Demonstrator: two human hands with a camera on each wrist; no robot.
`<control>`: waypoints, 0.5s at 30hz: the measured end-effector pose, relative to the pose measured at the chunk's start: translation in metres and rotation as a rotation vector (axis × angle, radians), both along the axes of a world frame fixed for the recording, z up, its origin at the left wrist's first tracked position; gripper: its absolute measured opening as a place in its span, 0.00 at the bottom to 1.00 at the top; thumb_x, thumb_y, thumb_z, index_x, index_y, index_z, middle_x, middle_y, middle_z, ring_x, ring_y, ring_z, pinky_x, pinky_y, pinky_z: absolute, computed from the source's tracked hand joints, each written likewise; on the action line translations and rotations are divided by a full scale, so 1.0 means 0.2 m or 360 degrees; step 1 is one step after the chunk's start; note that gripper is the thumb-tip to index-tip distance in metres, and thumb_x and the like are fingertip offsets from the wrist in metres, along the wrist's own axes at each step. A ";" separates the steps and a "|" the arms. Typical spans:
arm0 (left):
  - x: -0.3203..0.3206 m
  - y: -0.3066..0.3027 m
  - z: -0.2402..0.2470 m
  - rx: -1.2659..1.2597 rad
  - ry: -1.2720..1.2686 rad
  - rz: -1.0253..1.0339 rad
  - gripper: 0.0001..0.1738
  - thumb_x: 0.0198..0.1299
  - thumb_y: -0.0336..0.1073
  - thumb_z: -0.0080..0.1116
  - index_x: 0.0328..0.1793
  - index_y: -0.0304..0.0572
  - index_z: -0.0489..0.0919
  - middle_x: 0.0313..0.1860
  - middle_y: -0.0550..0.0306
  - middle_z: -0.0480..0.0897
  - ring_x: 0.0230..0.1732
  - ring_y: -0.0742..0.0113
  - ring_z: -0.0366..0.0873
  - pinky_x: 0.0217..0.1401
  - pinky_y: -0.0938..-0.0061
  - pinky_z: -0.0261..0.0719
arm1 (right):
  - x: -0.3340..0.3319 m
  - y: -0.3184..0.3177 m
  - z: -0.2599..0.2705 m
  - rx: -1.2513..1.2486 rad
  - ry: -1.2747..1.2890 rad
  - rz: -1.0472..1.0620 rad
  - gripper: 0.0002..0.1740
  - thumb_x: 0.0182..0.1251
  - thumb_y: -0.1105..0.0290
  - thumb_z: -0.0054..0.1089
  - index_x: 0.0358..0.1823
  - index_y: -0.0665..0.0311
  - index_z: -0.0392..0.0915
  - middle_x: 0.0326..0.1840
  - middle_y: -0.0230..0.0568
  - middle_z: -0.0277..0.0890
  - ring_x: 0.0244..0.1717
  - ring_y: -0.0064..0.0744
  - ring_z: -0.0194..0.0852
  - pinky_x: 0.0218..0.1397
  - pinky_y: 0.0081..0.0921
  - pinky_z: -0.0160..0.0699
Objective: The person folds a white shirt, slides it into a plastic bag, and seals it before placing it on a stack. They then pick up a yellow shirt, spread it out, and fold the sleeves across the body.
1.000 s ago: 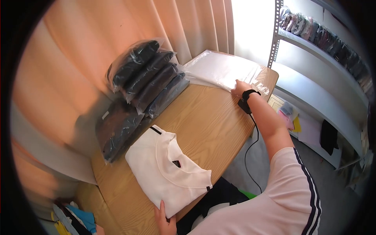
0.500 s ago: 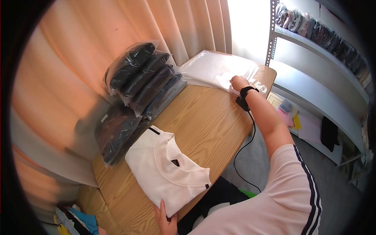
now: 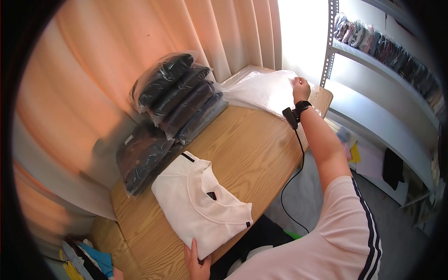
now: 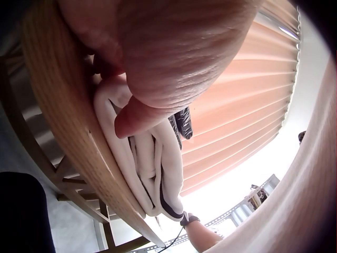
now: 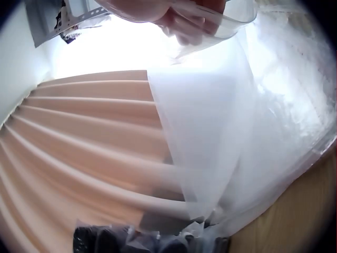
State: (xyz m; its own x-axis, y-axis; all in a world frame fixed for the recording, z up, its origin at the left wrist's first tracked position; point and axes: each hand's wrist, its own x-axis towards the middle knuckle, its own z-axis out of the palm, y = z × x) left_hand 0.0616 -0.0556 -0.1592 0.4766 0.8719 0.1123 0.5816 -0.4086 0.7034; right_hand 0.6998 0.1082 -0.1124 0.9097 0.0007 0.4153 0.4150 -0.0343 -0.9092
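Note:
A folded white garment (image 3: 200,205) with black trim lies on the wooden table (image 3: 242,144). At its near corner the left hand (image 3: 198,263) rests with fingers on top; in the left wrist view, the thumb of the left hand (image 4: 152,68) lies along the garment's folded layers (image 4: 152,163). At the table's far end the right hand (image 3: 301,89) pinches the edge of a clear plastic bag (image 3: 270,88), lifted off the flat stack. In the right wrist view the bag (image 5: 210,121) hangs from the curled fingers of the right hand (image 5: 184,21).
Dark bagged garments (image 3: 175,93) are piled by the curtain (image 3: 116,46). Shelves (image 3: 373,102) with wrapped items stand at right. A black cable (image 3: 302,163) runs from the right wrist past the table edge. Colourful cloths (image 3: 91,261) lie lower left.
The right hand has risen and moved slightly away, drawing a bag's edge up from the stack. The left hand stays at the garment's corner.

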 end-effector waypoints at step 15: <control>0.02 -0.01 0.03 -0.0153 -0.0184 0.0017 0.37 0.55 0.28 0.55 0.72 0.38 0.58 0.62 0.33 0.66 0.63 0.41 0.62 0.66 0.62 0.59 | 0.17 0.04 0.01 0.0448 0.0305 0.0520 0.08 0.60 0.70 0.60 0.33 0.68 0.81 0.28 0.33 0.79 0.26 0.20 0.73 0.30 0.19 0.72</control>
State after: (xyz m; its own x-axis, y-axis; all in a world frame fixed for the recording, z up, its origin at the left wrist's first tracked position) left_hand 0.0662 -0.0567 -0.1522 0.4558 0.8864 0.0814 0.4985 -0.3299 0.8016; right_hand 0.7332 0.1153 -0.1104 0.9410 0.2110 0.2647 0.1866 0.3292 -0.9257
